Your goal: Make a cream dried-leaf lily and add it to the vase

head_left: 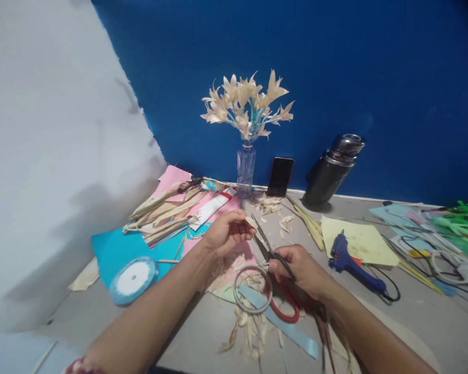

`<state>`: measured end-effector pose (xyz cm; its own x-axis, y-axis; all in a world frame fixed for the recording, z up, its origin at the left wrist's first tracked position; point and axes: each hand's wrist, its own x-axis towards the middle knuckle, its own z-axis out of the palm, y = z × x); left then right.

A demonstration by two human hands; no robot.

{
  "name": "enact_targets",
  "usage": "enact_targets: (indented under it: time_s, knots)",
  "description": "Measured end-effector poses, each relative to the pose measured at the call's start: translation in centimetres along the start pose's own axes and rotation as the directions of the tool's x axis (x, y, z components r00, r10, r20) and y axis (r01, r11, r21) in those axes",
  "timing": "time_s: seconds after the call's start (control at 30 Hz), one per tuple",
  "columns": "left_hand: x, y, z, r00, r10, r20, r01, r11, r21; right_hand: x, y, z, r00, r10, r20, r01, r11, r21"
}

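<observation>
My left hand (228, 234) is closed, pinching a small pale piece of dried husk (251, 222) between thumb and fingers. In my right hand (296, 267) is a pair of dark-handled scissors (265, 244), blades apart and pointing at the husk piece; whether they touch it I cannot tell. Below my hands lie a silver-grey ring-shaped roll (237, 297), a second pair of scissors with red handles (286, 317), and a strip of light blue ribbon (296, 335). Husk scraps (249, 332) are scattered around them.
Pale husk flowers (245, 98) stand in a clear bottle (246, 169) by the blue wall, near a phone (281, 176) and a leaning flask (329, 176). A blue glue gun (354, 267) lies right, a ribbon spool (134, 280) left, and dried husks (171, 208) behind it.
</observation>
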<state>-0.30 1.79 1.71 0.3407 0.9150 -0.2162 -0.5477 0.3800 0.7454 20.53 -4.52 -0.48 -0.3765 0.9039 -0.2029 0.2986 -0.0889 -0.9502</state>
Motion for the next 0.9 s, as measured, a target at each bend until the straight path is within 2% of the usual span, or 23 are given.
enact_targets:
  time_s: [0.23,0.3,0.43,0.57,0.7,0.9]
  knots:
    - [-0.2,0.3,-0.1,0.999,-0.002,0.033,0.002,1.0,-0.004,-0.2,0.0,0.0,1.0,0.024,0.018,-0.024,0.999,0.021]
    - [-0.3,0.3,-0.1,0.999,-0.001,0.047,0.002,1.0,-0.024,-0.1,0.2,0.0,1.0,-0.003,0.015,0.002,0.999,0.041]
    - [-0.4,-0.3,0.1,0.998,0.006,0.068,0.001,0.995,-0.098,0.1,0.2,0.3,0.998,-0.06,-0.018,0.062,0.983,0.174]
    - [-0.9,-1.9,1.0,0.994,-0.033,0.101,0.049,0.986,-0.162,0.2,-0.4,0.7,0.98,-0.059,-0.191,0.126,0.923,0.364]
    - [-1.5,-3.6,1.9,0.981,-0.135,0.136,0.154,0.978,-0.142,0.3,-1.2,0.5,0.915,-0.071,-0.398,0.246,0.879,0.409]
    - [-1.5,-4.5,2.1,0.951,-0.243,0.192,0.259,0.964,-0.059,0.1,-1.9,-0.1,0.865,-0.009,-0.502,0.224,0.901,0.37]
